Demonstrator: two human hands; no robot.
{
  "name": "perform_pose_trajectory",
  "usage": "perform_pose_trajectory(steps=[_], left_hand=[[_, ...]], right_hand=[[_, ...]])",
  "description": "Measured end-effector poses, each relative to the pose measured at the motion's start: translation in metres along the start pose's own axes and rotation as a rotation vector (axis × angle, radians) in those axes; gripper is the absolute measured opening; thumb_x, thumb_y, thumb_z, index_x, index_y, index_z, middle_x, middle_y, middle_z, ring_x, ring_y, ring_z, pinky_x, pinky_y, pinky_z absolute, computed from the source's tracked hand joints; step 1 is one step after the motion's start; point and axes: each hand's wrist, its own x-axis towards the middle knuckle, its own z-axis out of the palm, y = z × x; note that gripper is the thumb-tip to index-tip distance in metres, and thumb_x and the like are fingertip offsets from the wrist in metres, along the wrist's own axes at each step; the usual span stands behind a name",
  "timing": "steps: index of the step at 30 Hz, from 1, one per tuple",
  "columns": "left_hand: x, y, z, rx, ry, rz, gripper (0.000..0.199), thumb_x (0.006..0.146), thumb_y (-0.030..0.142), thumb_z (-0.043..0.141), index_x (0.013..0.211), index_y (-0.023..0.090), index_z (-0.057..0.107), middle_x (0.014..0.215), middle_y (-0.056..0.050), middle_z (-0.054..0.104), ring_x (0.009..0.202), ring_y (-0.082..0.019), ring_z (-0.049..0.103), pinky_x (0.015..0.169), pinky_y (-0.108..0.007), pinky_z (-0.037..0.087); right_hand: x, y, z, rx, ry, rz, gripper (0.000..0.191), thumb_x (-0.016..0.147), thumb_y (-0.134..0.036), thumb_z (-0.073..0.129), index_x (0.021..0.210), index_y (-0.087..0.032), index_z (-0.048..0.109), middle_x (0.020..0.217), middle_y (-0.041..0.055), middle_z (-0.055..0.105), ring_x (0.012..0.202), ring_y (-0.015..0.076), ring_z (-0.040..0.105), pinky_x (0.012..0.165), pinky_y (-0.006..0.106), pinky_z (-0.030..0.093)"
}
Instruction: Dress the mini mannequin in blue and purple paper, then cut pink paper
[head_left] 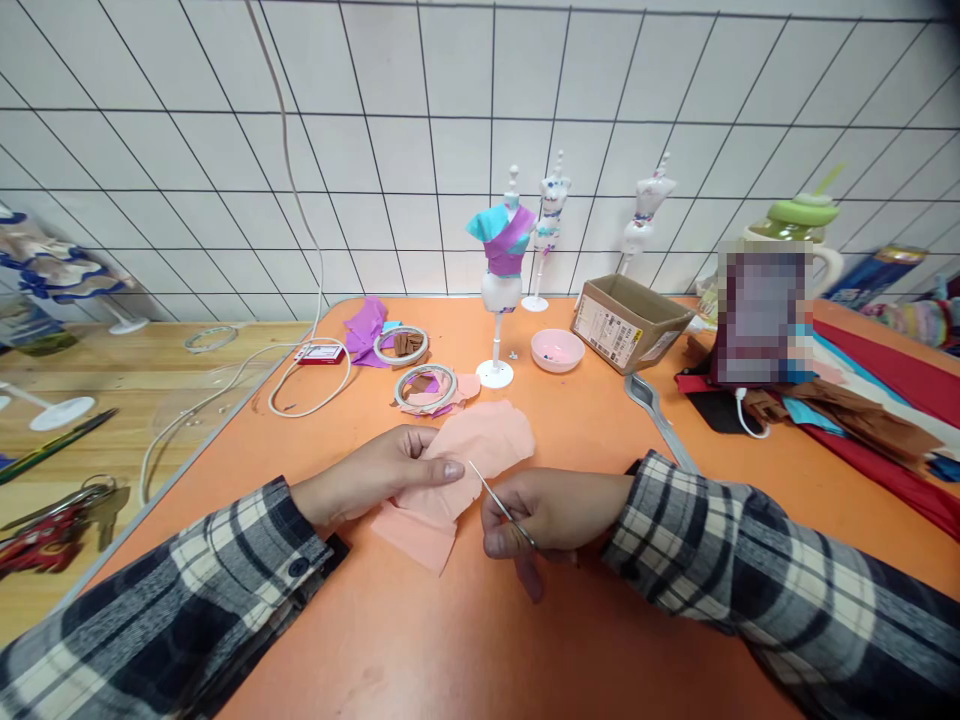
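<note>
A sheet of peach crepe paper (487,437) is pinched in my left hand (390,470), with the thumb on top and a lower flap hanging toward me. My right hand (536,515) is closed around a pair of small metal scissors (501,503), whose handles are mostly hidden by the fingers. The scissor tips point up and left, at the paper's right part near my left thumb. Beyond the paper stands a small white mannequin (501,290) wrapped in turquoise and purple paper.
Two tape rolls (401,345) (425,389) lie behind my left hand. A pink bowl (557,350), a cardboard box (630,322) and two more mannequins stand farther back. At right are a phone (759,315), a mug and paper strips; at left, a white cable (285,410).
</note>
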Motion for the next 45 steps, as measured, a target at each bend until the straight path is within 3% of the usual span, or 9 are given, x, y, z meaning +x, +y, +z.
perform_pose_trajectory(steps=[9,18,24,30,35,45], left_hand=[[0.0014,-0.0036,0.0030,0.085,0.011,0.005,0.048,0.073,0.053,0.074,0.092,0.010,0.067,0.080,-0.007,0.070,0.064,-0.016,0.061,0.054,-0.022,0.043],[-0.0012,0.0013,0.0052,0.074,0.000,0.023,0.048,0.074,0.051,0.075,0.098,0.010,0.066,0.084,-0.006,0.070,0.069,-0.016,0.061,0.056,-0.021,0.043],[0.0001,0.0020,0.0016,0.193,-0.004,-0.008,0.043,0.071,0.049,0.077,0.088,0.010,0.068,0.073,-0.003,0.067,0.060,-0.012,0.055,0.050,-0.019,0.036],[0.0009,-0.0038,0.0003,0.189,-0.038,-0.009,0.042,0.074,0.049,0.075,0.088,0.010,0.068,0.073,-0.003,0.067,0.059,-0.011,0.053,0.050,-0.018,0.037],[0.0019,-0.0047,-0.0019,0.202,-0.057,0.025,0.039,0.074,0.048,0.076,0.080,0.011,0.066,0.063,0.002,0.058,0.052,-0.007,0.044,0.047,-0.017,0.031],[0.0014,-0.0019,-0.0008,0.191,-0.043,0.015,0.043,0.071,0.052,0.075,0.081,0.011,0.065,0.066,0.001,0.058,0.054,-0.010,0.045,0.049,-0.019,0.033]], right_hand=[[0.0012,0.0005,-0.0028,0.003,-0.094,-0.018,0.049,0.082,-0.067,0.058,0.089,-0.020,0.045,0.066,-0.0022,0.066,0.044,0.0066,0.040,0.039,0.017,0.032],[-0.0002,-0.0025,-0.0016,-0.021,-0.060,-0.054,0.049,0.083,-0.068,0.056,0.090,-0.020,0.047,0.065,-0.0021,0.065,0.044,0.0071,0.041,0.037,0.016,0.031],[-0.0020,-0.0033,-0.0012,-0.033,-0.033,-0.044,0.050,0.083,-0.069,0.055,0.088,-0.021,0.045,0.065,-0.0024,0.065,0.045,0.0073,0.040,0.037,0.016,0.031],[0.0000,-0.0020,-0.0025,-0.042,-0.066,-0.023,0.052,0.082,-0.070,0.056,0.086,-0.019,0.046,0.063,-0.0027,0.064,0.045,0.0065,0.042,0.040,0.017,0.032],[0.0002,-0.0009,-0.0014,-0.024,-0.055,-0.009,0.050,0.082,-0.068,0.058,0.087,-0.019,0.047,0.057,-0.0051,0.059,0.041,0.0063,0.038,0.037,0.017,0.029],[0.0029,-0.0018,-0.0009,-0.069,-0.031,0.039,0.049,0.080,-0.065,0.062,0.085,-0.018,0.049,0.052,-0.0067,0.054,0.037,0.0053,0.038,0.035,0.015,0.030]])
